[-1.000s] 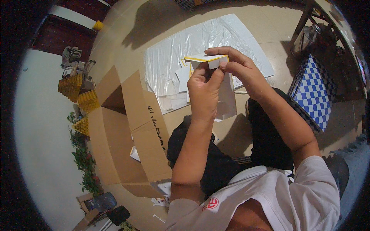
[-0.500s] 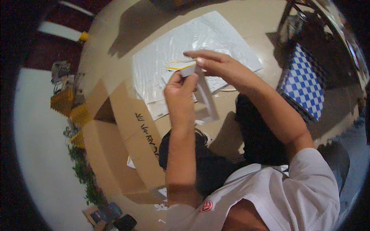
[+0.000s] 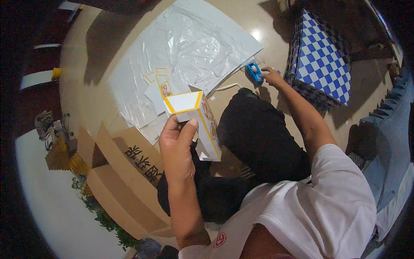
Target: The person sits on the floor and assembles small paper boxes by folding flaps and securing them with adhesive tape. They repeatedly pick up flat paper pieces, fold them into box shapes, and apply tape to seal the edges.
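My left hand (image 3: 177,138) pinches a small white paper carton (image 3: 183,102) between thumb and fingers. Yellow lines run along the carton's edges, and a printed pattern covers its long side, which slants down toward my lap. On the floor to the right stands a blue tape dispenser (image 3: 254,74). My right hand (image 3: 272,77) reaches to the right side of this dispenser, its fingers apart; whether they touch it I cannot tell. Beyond the carton, flat white pieces with yellow outlines (image 3: 161,82) lie on a plastic-covered white sheet (image 3: 185,43).
A large open cardboard box (image 3: 125,190) with black handwriting stands to my left. Blue-and-white chequered pieces (image 3: 325,60) are stacked at the right. Green leaves (image 3: 108,222) and yellow bristles (image 3: 71,157) are along the left wall. My dark-trousered legs (image 3: 258,129) are bent below my hands.
My right hand has left the carton and moved right to the tape dispenser. My left hand, still holding the carton, has come lower and left. The whole view has shifted.
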Tool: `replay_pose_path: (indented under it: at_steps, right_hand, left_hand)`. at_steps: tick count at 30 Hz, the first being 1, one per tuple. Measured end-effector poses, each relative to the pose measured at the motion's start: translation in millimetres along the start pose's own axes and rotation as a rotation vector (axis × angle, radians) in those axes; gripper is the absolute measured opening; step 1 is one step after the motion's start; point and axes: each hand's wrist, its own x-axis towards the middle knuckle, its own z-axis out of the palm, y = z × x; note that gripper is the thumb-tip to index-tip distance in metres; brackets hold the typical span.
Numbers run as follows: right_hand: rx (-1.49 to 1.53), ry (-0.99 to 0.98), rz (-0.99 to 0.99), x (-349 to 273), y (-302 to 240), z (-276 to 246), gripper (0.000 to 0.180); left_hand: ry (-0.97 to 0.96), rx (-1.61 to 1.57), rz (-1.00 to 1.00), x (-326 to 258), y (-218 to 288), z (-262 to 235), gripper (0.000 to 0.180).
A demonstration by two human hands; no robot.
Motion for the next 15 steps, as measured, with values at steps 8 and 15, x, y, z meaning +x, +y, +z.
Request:
replay_pose_path:
  at_steps: [8,15]
  right_hand:
    - [0.022,0.072,0.146,34.5,40.1,32.9,0.026]
    - [0.185,-0.086,0.183,38.8,37.9,23.9,0.018]
  left_hand:
    - [-0.008,0.052,-0.107,15.2,-6.8,19.3,0.025]
    - [0.013,0.002,-0.099,20.0,-8.9,23.3,0.026]
